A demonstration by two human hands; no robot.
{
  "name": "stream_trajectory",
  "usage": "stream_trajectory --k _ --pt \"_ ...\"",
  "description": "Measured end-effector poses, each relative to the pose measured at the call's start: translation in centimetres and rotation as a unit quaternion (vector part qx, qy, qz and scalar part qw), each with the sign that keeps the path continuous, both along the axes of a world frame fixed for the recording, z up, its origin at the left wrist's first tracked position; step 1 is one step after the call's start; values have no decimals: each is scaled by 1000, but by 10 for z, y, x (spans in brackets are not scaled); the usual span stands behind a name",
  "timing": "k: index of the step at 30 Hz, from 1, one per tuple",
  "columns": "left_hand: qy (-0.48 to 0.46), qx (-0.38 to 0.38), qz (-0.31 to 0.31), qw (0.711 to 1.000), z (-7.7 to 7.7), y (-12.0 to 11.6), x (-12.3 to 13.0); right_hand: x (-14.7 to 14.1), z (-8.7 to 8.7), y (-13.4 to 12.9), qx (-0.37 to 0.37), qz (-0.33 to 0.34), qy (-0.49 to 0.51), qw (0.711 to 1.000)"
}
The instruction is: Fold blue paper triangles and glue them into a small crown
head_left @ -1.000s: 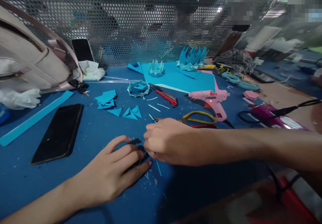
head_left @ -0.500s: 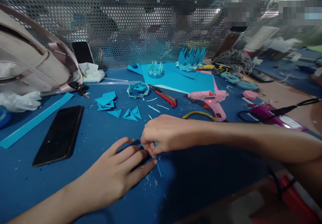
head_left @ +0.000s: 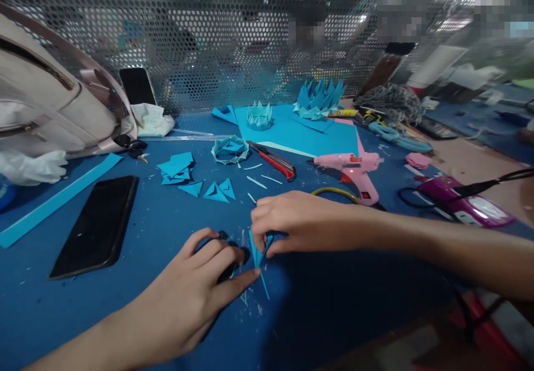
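Note:
A small folded blue paper piece (head_left: 255, 251) lies on the blue table at the centre, with a thin blue strip (head_left: 265, 286) running down from its lower tip. My right hand (head_left: 279, 223) comes in from the right, its fingers closed on the upper part of the piece. From the left, my left hand (head_left: 208, 279) rests on the table, fingers spread, with one fingertip touching the lower tip. Beyond the hands are folded blue triangles (head_left: 216, 192) and a stack of folded pieces (head_left: 177, 168). A ring of folded paper (head_left: 230, 150) sits behind them.
A red cutter (head_left: 275, 162), a pink glue gun (head_left: 350, 165) and a yellow band (head_left: 336, 193) lie beyond my right hand. At left are a black phone (head_left: 95, 226) and a blue strip (head_left: 58, 201). Paper crowns (head_left: 319, 98) stand on a blue sheet (head_left: 287, 134).
My right hand has shifted slightly right and up, uncovering more of the folded blue piece. My left hand has barely moved.

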State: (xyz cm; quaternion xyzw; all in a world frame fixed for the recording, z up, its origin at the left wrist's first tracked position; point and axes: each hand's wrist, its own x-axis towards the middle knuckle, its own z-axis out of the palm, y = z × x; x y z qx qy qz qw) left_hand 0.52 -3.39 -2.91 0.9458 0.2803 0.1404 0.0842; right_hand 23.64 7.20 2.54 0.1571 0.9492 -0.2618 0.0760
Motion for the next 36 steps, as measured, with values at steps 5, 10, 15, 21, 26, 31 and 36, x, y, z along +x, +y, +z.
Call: stream_trajectory --k 5,10,15,21,26,31,36 --pt "6 10 -8 1000 1 2 0 11 -15 -2 -32 -60 33 997" --pt "16 27 -21 999 -1 3 1 11 -22 -3 -9 -64 48 997" --pt "27 45 -38 998 -3 4 0 11 -28 -6 42 -53 36 997" --pt "38 91 -70 993 5 11 4 8 -35 -13 125 -46 22 991" --pt "-2 116 -63 991 -2 11 6 11 -42 -17 138 -70 35 987" --pt "8 102 -43 994 -5 10 7 27 -48 -17 169 -49 179 968" --pt "-19 131 -40 990 -9 12 10 34 -44 -11 254 45 230 938"
